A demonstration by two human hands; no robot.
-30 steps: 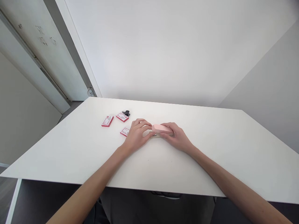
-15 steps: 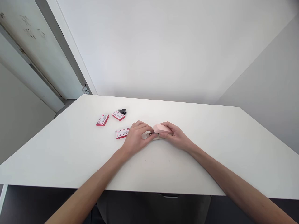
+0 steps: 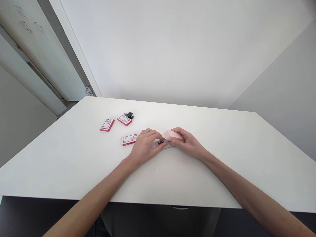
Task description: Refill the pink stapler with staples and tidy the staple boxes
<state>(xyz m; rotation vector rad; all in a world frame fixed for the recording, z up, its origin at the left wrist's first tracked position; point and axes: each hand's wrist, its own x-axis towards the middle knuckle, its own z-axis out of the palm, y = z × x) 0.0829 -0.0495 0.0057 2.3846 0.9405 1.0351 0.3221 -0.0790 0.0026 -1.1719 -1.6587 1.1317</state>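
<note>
A pink stapler (image 3: 172, 135) lies on the table with its top raised and tilted, its pale base (image 3: 170, 145) below. My right hand (image 3: 189, 144) is closed around the raised top from the right, fingers behind and thumb in front. My left hand (image 3: 145, 144) is at the stapler's left end. Its thumb and forefinger are pinched at a small grey metal piece (image 3: 166, 141) between top and base. Whether that piece is loose or part of the stapler, I cannot tell. A dark slot with a patterned plate (image 3: 160, 142) shows on the base beneath my left fingers.
Left of my left hand is a red-and-white small box (image 3: 129, 139). Two similar boxes lie farther back, a left box (image 3: 107, 125) and a rear box (image 3: 124, 119). A black staple remover (image 3: 129, 115) touches the rear box. The white table (image 3: 209, 177) meets a wall behind.
The view has shifted slightly. My left fingertips remain at the stapler, and more of the grey metal piece shows between them. My right hand keeps its hold on the raised top.
</note>
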